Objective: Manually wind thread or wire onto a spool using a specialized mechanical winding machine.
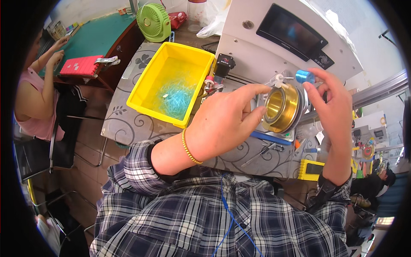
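My left hand (224,118), a gold bead bracelet on its wrist, is open beside a gold metal spool (283,110). Its index finger and thumb are spread at the spool's near left rim; whether they touch it I cannot tell. The spool is mounted on its side on a machine (252,55). To the right, my right hand (332,94) pinches a small shiny blue cylinder (303,76) between thumb and index finger, just above the spool. A white fitting (279,80) sits between the two hands, at the spool's upper edge.
Left of the machine stands a yellow bin (147,112) with tangled light-blue strands (176,99). A green fan (153,22) stands behind it. Tweezers (257,156) lie on the patterned tablecloth (122,124). A person in pink (40,94) sits at a green-topped table (98,36) at left.
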Demonstrator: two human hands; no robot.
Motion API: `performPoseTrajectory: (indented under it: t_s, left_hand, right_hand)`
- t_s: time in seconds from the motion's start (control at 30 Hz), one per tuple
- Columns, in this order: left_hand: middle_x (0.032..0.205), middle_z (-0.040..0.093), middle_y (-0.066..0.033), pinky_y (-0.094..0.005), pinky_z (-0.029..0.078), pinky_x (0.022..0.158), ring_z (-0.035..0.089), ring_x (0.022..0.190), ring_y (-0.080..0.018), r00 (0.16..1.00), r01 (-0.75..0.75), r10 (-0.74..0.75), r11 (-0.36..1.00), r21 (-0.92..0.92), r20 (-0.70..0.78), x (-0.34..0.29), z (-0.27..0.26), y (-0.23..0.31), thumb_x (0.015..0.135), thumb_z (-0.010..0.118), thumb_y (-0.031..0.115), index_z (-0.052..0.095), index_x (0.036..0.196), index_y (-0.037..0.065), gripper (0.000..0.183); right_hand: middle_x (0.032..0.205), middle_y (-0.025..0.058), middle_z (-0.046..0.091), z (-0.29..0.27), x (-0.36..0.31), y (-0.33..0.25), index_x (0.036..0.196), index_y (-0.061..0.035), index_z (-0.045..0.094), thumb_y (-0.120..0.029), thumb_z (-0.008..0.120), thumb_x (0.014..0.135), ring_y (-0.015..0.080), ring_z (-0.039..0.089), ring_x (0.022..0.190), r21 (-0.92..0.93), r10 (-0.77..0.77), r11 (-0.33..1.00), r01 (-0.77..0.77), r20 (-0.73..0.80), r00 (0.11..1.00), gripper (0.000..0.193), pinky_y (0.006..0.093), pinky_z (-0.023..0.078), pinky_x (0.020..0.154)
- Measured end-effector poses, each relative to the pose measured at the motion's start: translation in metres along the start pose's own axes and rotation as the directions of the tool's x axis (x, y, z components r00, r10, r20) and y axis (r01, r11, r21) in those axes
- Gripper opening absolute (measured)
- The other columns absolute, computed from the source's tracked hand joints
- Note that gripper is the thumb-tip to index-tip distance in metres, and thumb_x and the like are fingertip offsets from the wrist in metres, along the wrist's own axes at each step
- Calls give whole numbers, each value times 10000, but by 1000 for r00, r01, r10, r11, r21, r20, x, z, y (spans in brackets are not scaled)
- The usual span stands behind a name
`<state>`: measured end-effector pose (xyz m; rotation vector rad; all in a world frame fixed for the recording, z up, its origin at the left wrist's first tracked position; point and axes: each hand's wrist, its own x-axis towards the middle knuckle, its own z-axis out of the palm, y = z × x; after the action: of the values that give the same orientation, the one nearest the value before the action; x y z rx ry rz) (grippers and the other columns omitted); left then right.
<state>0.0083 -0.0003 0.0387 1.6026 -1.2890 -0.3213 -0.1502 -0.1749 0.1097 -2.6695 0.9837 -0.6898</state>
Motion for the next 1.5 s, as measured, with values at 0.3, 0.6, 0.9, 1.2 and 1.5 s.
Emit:
performPoseTrajectory:
  t_s: [0.3, 0.6, 0.9, 1.2, 1.5]
  left_hand:
    - [560, 522, -59, -327, 414, 507, 515, 485, -185, 997, 33, -33, 999, 10, 70, 23, -8, -8, 873, 674, 157, 662, 1188, 48, 333]
    - [868, 703, -210, -426, 542, 814, 686, 812, -380, 973, -1, -32, 989, 145, 227, 96, 23, -28, 853, 636, 249, 722, 1068, 42, 310]
    - [941, 715, -184, -367, 537, 789, 689, 817, -291, 937, 96, -114, 993, 70, 331, 109, 10, -51, 896, 574, 288, 720, 1117, 78, 338]
    - [637, 485, 44, -227, 339, 541, 415, 601, -35, 870, 257, -246, 966, 31, 427, 30, -12, 14, 935, 615, 120, 689, 1083, 17, 195]
    - [652, 423, 84, -197, 269, 496, 340, 546, -20, 719, 668, -571, 725, -168, 395, -8, 39, -42, 998, 523, 156, 621, 1140, 49, 203]
  right_hand:
    - [939, 100, 685, 12, 18, 5, 1095, -49, 686, -160, 728, 834, 211, 556, 641, -77, -247, 962, 261, 150, 957, 287, 341, 491, 654]
    - [898, 127, 687, 20, 27, 3, 1057, -33, 692, -171, 745, 818, 261, 603, 685, -66, -113, 989, 132, 234, 966, 281, 367, 500, 677]
    - [809, 116, 638, 27, 35, 5, 968, 5, 721, -319, 719, 840, 290, 629, 787, -108, -276, 943, 314, 268, 923, 348, 383, 490, 730]
    - [848, 88, 651, -15, -36, 51, 1004, 4, 703, -288, 630, 942, 178, 622, 749, 256, 20, 966, 30, -194, 981, 307, 300, 477, 706]
    - [1024, 175, 665, 77, -121, 113, 1062, 12, 655, -122, 563, 917, 332, 645, 950, 386, 58, 921, -58, 12, 998, 218, 393, 519, 818]
